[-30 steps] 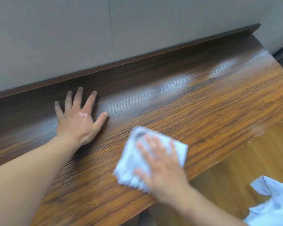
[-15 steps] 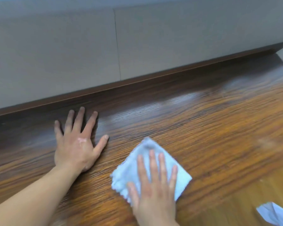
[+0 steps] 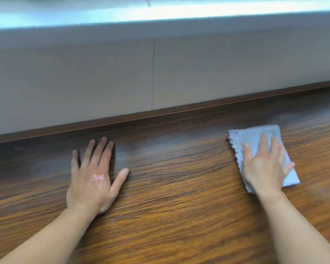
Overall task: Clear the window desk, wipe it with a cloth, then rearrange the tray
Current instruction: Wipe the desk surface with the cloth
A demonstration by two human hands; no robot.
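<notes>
On the tabletop (image 3: pixel 179 187), right hand (image 3: pixel 265 166) flat, unclenched on cloth (image 3: pixel 255 136), left hand (image 3: pixel 93 180) splayed, empty; overlapping, evenly pressed strokes advisable.

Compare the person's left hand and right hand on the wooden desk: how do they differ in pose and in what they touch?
The left hand lies bare on the wooden desk; the right hand presses on a folded pale blue cloth. The left hand's fingers spread wide, thumb out; the right hand's sit closer together. The left hand is nearer the picture's middle, the right near its right edge. Both lie palm down, flat, arms bare.
</notes>
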